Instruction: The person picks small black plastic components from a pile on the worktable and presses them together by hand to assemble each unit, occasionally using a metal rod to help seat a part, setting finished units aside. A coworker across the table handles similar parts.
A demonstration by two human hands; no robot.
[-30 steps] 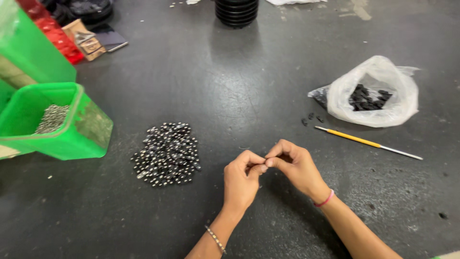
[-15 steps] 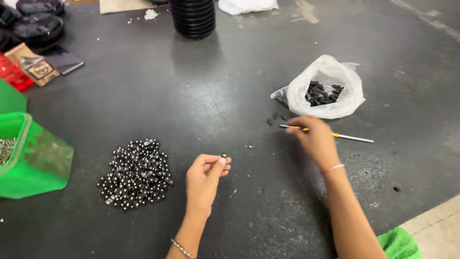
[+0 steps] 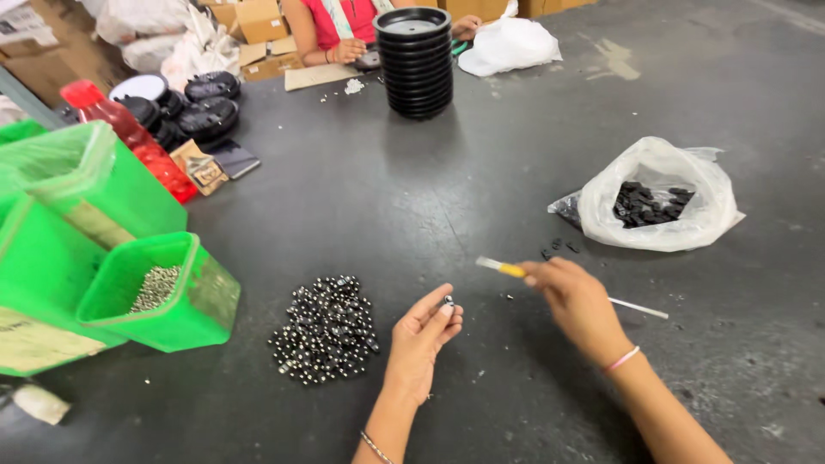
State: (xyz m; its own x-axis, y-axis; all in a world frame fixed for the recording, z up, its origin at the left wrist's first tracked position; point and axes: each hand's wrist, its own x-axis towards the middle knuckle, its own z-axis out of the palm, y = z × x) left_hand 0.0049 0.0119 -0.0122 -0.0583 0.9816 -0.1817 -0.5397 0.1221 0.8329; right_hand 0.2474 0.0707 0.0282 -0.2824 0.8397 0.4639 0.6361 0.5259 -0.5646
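2 hands work apart over the dark table (image 3: 361,198). Compared with 0.5 s ago, the right hand (image 3: 577,302) has closed on the thin yellow-and-white stick (image 3: 516,271), which then lay flat on the table under its fingers; now the stick's yellow end pokes out to the left of the fingers and its white end trails out behind the hand toward the right. The left hand (image 3: 421,339) keeps its pose, palm up, pinching 1 small dark bead (image 3: 448,302) between thumb and fingertips. The view has also swung up and left, so that a stack of black round lids (image 3: 415,60) and another person's hands (image 3: 348,51) at the far edge now show.

The bead sits just left of the stick's yellow tip, with a clear gap between them. The pile of shiny dark beads (image 3: 325,330) lies just left of the left hand. The white plastic bag (image 3: 662,193) of black parts rests beyond the right hand, well apart from it. 1 green bin (image 3: 172,296) stands left of the pile.
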